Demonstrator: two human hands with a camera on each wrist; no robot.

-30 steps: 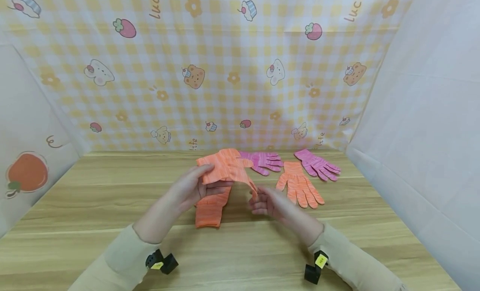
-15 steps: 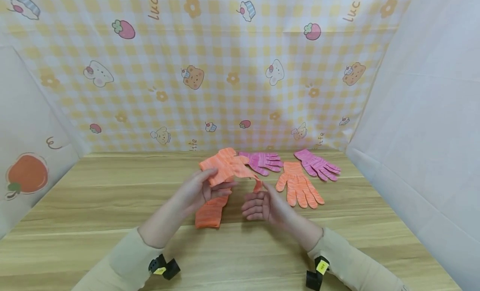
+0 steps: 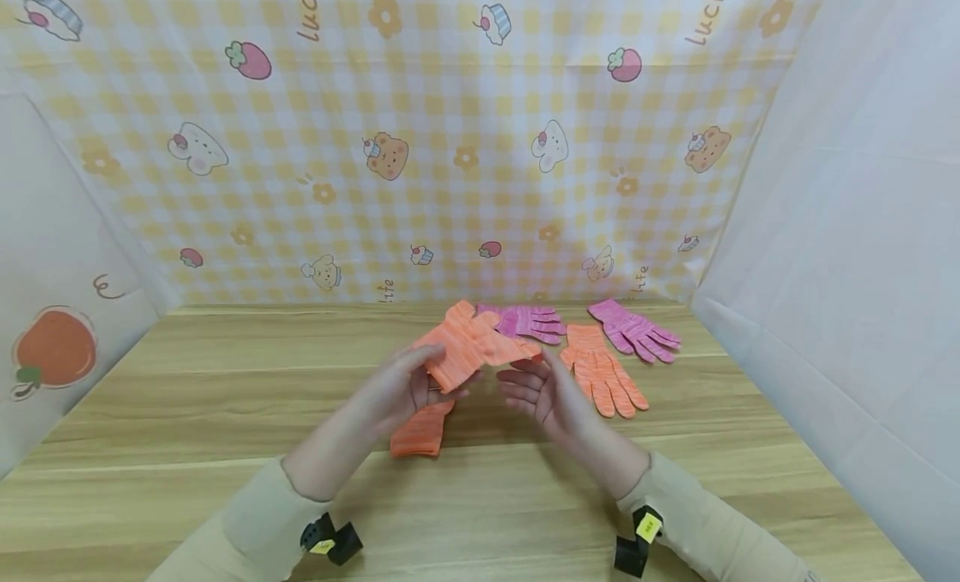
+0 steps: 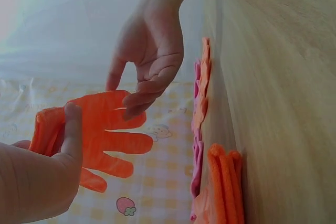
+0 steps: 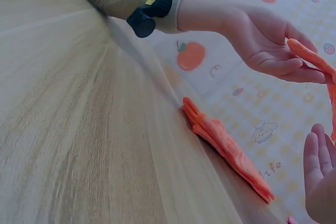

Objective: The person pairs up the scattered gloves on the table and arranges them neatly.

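While beige cloth sleeves [image 3: 247, 515] with black wrist devices [image 3: 330, 542] are lying nearest the viewer over the pale wood-grain worktop [image 3: 465, 515], the left hand [image 3: 386, 390] is gripping a streaky orange knitted glove [image 3: 465, 348] at its cuff, thumb above, fingers beneath. Held glove is hanging clear of the worktop, its digits spreading towards the right hand [image 3: 555, 403]. Right fingers are touching the digit end, loosely bent; whether they are pinching it, cannot tell. Below the left hand, a folded orange knitted piece [image 3: 417, 436] is resting on the worktop, partly hidden. Beyond the right hand, a flat orange knitted glove [image 3: 600, 373] is lying with digits pointing nearer. Farther back, two pink knitted gloves [image 3: 636, 330] are lying apart, the left one partly hidden behind the held glove. A yellow-and-white checked cloth [image 3: 450, 207] is hanging behind everything.
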